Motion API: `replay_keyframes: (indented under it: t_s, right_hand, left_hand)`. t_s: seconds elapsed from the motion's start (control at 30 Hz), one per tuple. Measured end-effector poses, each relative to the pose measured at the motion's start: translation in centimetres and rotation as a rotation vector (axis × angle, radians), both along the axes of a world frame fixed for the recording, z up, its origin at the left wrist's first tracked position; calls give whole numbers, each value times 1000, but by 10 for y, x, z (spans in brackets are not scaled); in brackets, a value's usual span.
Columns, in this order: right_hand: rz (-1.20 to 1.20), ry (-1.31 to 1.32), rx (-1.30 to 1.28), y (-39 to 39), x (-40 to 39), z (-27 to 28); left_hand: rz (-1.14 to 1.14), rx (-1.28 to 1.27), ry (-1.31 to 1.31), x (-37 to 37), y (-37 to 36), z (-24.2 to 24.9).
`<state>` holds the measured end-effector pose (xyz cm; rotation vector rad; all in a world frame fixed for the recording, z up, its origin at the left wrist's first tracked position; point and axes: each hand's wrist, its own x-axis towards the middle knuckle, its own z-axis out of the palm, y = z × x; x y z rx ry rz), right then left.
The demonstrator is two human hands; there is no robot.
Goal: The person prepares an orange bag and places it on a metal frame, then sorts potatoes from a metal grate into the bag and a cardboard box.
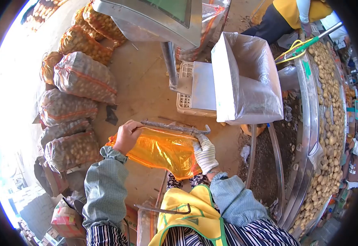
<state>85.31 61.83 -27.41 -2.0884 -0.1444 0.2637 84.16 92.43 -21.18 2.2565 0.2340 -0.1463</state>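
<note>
An orange mesh bag point(162, 149) is stretched between my hands, its upper edge along a grey metal bar point(175, 128) with a hooked right end. My left hand point(128, 137), bare, is closed on the bag's upper left corner beside the bar's left end. On the other side, my right hand point(205, 153) wears a white striped glove and grips the bag's right edge, just below the hook. The bag hangs slack and flat, with light shining through it. Nearer to me, a second hooked metal bar point(166, 210) overlaps my yellow apron point(183, 201).
Filled sacks point(84, 78) line the left side. Ahead stand a scale display point(158, 24) and a plastic-lined white box point(244, 82), beside a cream crate point(187, 104). Potatoes point(328, 119) cover a metal-sided conveyor at right. Another person point(289, 16) is at the upper right.
</note>
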Motion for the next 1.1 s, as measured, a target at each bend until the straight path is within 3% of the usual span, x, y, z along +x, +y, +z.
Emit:
replay_keyframes:
  t_s: [0.17, 0.33, 0.43, 0.73, 1.0, 1.1]
  right_hand:
    - [-37, 26, 68, 3, -1, 2]
    - [-40, 47, 117, 3, -2, -3]
    - [-18, 18, 111, -1, -2, -6]
    - [-38, 27, 133, -1, -2, -11]
    - [-85, 41, 206, 3, -3, -6]
    - [-126, 230, 305, 4, 0, -6]
  left_hand:
    - [-50, 7, 29, 0, 5, -9]
    - [70, -161, -22, -2, 5, -30]
    - [15, -259, 85, 2, 8, -31]
    - [-38, -329, 48, 14, 16, -50]
    - [-16, -276, 143, 12, 12, -39]
    - [-55, -223, 189, 12, 15, -31]
